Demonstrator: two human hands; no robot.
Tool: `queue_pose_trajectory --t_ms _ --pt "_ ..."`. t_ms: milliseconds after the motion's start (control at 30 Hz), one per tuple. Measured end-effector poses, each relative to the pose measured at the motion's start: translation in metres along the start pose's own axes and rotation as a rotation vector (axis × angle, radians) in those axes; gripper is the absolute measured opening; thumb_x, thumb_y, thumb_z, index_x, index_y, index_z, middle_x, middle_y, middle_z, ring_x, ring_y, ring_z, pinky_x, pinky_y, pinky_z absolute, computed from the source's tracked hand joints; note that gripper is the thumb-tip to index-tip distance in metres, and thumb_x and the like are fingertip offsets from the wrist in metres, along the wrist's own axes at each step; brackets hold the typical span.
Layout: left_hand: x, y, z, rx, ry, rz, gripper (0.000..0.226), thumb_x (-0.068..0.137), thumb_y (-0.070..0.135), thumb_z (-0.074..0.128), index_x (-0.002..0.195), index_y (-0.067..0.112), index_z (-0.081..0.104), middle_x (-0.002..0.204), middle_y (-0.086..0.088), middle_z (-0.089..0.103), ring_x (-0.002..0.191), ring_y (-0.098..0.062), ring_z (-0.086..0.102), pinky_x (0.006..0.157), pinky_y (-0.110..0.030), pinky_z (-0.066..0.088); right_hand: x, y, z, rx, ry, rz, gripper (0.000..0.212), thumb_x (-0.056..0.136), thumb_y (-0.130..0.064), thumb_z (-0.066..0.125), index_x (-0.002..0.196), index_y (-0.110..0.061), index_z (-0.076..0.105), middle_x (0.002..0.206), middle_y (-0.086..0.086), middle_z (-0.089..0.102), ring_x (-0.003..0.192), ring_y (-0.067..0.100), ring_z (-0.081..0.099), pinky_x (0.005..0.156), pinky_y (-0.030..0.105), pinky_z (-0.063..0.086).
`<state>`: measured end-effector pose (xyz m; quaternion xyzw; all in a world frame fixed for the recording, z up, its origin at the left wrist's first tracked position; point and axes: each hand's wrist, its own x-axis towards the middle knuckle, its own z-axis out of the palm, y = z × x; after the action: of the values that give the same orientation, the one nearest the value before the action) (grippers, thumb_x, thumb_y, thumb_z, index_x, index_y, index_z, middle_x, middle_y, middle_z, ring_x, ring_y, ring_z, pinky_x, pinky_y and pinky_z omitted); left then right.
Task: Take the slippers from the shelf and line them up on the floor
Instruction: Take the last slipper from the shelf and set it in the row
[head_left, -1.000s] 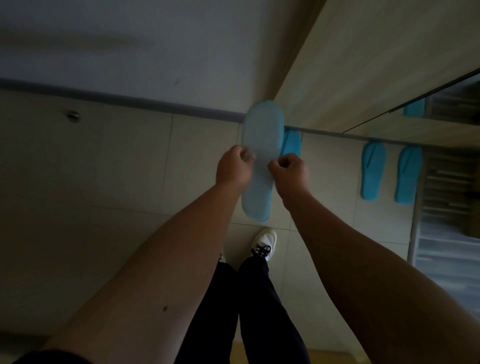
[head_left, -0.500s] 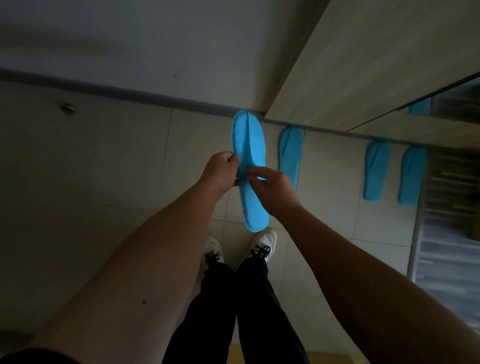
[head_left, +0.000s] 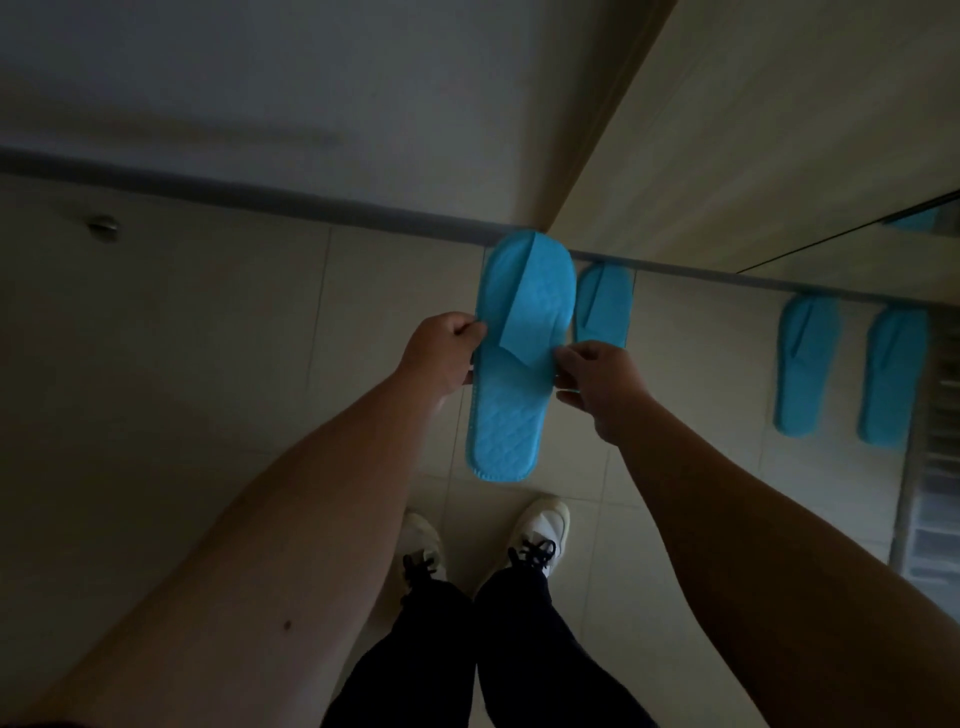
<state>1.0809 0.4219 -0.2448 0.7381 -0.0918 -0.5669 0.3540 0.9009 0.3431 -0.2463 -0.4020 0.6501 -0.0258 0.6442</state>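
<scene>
Bright blue quilted slipper (head_left: 511, 364) held above the tiled floor (head_left: 218, 332), insole up, toe strap flattened, left hand (head_left: 441, 353) pinching its left edge, right hand (head_left: 597, 379) pinching its right edge, arms outstretched

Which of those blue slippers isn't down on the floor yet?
The held slipper, pinched at its sides by the left hand and right hand. The other three lie flat on the floor along the wall.
</scene>
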Motion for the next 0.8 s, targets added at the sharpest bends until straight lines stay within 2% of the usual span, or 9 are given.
queue_pose_trajectory --t_ms 100,200,367,433,533,633,800 --pt "0.046 -0.025 0.011 0.219 0.085 0.069 0.023 0.093 0.027 0.053 0.095 0.009 0.067 0.096 -0.017 0.07 0.09 -0.034 0.068 0.077 -0.048 0.059 0.048 0.025 0.006 -0.034 0.02 0.001 0.013 0.088 -0.022 0.066 0.08 -0.013 0.063 0.076 0.005 0.065 0.069 0.015 0.063 0.063 0.029 0.054" --pt "0.09 -0.049 0.024 0.47 0.146 0.165 0.028 0.093 0.029 0.052 0.09 0.007 0.069 0.087 -0.013 0.07 0.077 -0.026 0.064 0.07 -0.036 0.053 0.098 0.051 0.013 -0.066 0.06 -0.004 0.015 0.089 -0.022 0.065 0.078 -0.012 0.062 0.074 0.006 0.065 0.068 0.016 0.062 0.064 0.031 0.055" --pt "0.164 -0.086 0.041 0.532 0.185 0.209 0.028 0.095 0.024 0.051 0.085 0.004 0.068 0.078 -0.008 0.065 0.072 -0.021 0.059 0.062 -0.029 0.044 0.175 0.077 0.023 -0.12 0.12 -0.052 0.018 0.087 -0.02 0.066 0.072 -0.011 0.061 0.071 0.009 0.065 0.065 0.021 0.059 0.063 0.036 0.05" --pt "0.191 -0.098 0.046 0.555 0.201 0.216 0.025 0.095 0.024 0.05 0.093 0.006 0.068 0.084 -0.006 0.065 0.076 -0.019 0.059 0.063 -0.027 0.043 0.203 0.084 0.028 -0.18 0.152 -0.086 0.02 0.086 -0.02 0.066 0.069 -0.011 0.061 0.07 0.009 0.065 0.062 0.02 0.058 0.057 0.032 0.047" --pt "0.225 -0.113 0.054 0.608 0.229 0.238 0.024 0.094 0.024 0.052 0.103 0.007 0.067 0.099 -0.012 0.069 0.089 -0.025 0.063 0.072 -0.03 0.048 0.239 0.094 0.033 -0.237 0.194 -0.097 0.018 0.086 -0.021 0.065 0.072 -0.009 0.062 0.072 0.01 0.064 0.057 0.017 0.054 0.048 0.025 0.041" --pt "0.246 -0.122 0.058 0.621 0.248 0.239 0.024 0.095 0.023 0.052 0.104 0.006 0.065 0.104 -0.015 0.068 0.094 -0.028 0.063 0.075 -0.031 0.046 0.263 0.101 0.038 -0.25 0.228 -0.079 0.019 0.086 -0.022 0.065 0.075 -0.007 0.063 0.07 0.009 0.06 0.058 0.019 0.053 0.049 0.025 0.039" --pt "0.264 -0.12 0.053 0.709 0.258 0.246 0.024 0.095 0.023 0.051 0.105 0.007 0.066 0.109 -0.016 0.068 0.1 -0.031 0.062 0.08 -0.034 0.049 0.281 0.098 0.049 -0.255 0.236 -0.042 0.024 0.085 -0.023 0.065 0.065 -0.013 0.055 0.066 0.008 0.056 0.056 0.023 0.053 0.048 0.027 0.039"
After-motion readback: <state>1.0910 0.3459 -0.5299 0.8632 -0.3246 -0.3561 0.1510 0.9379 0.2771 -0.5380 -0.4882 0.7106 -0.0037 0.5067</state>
